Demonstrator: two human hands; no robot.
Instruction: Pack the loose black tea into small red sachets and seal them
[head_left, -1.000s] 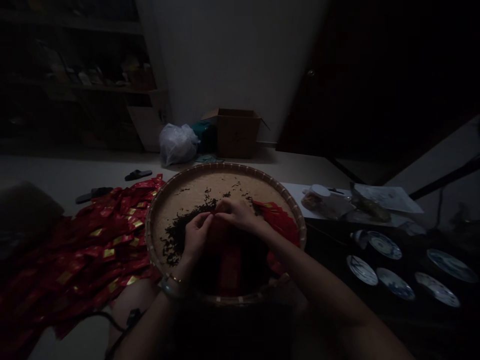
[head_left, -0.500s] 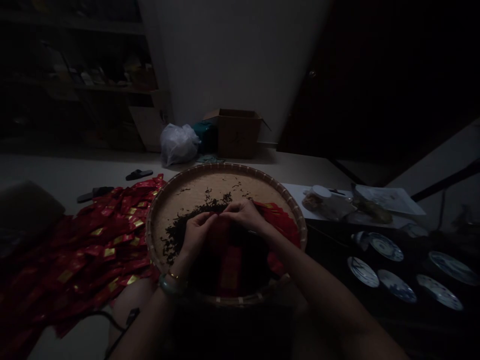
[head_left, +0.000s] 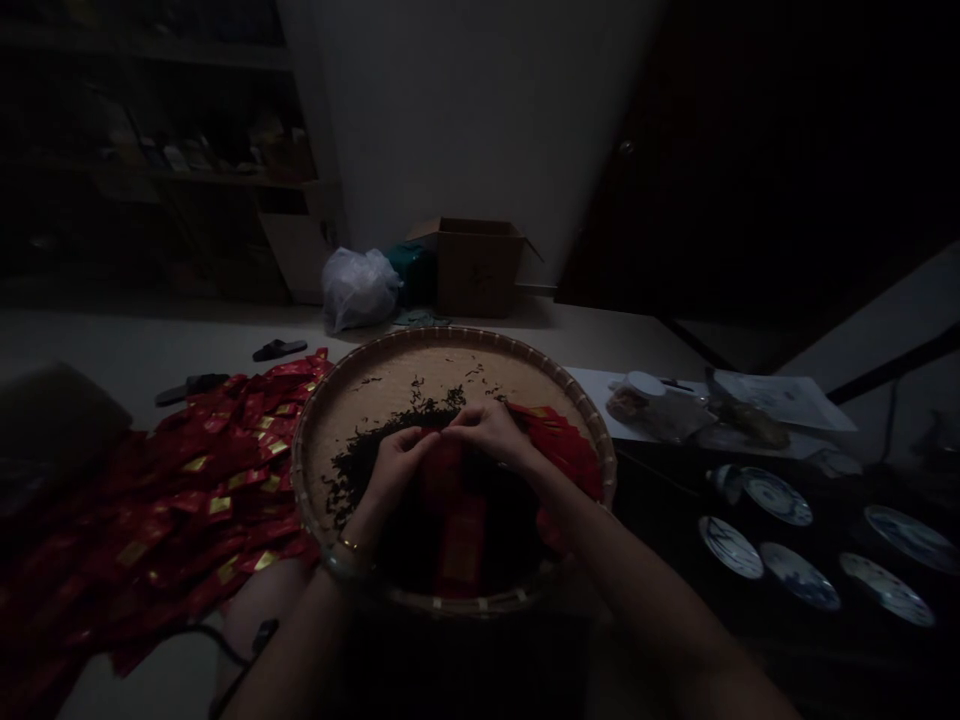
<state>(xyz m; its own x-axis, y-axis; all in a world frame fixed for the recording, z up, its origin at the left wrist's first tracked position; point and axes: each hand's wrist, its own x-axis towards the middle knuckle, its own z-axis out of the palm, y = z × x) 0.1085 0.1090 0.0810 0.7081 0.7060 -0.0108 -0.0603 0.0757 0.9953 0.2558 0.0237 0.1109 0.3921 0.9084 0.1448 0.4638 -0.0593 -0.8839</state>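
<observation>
Both my hands meet over a round woven bamboo tray (head_left: 517, 352). My left hand (head_left: 397, 460) pinches the top edge of a small red packet (head_left: 441, 472), which hangs down below the fingers. My right hand (head_left: 489, 430) pinches the same edge beside it, fingertips almost touching the left ones. Dark, curled tea leaves (head_left: 352, 470) are heaped under and around the hands. Another red packet (head_left: 461, 545) lies on the leaves near the tray's front rim. A fan of flat red packets (head_left: 564, 448) rests in the right side of the tray.
Many red packets with gold labels (head_left: 247, 450) are piled on the floor at left. Behind stand a white plastic bag (head_left: 361, 288) and an open cardboard box (head_left: 480, 268). Blue-and-white plates (head_left: 799, 575) and a lidded clear jar (head_left: 643, 398) are at right. A slipper (head_left: 279, 350) lies behind the pile.
My hands stay together at the red packet's top edge, with only a very slight shift. The view has moved a little; the tray and the packets around it look the same.
</observation>
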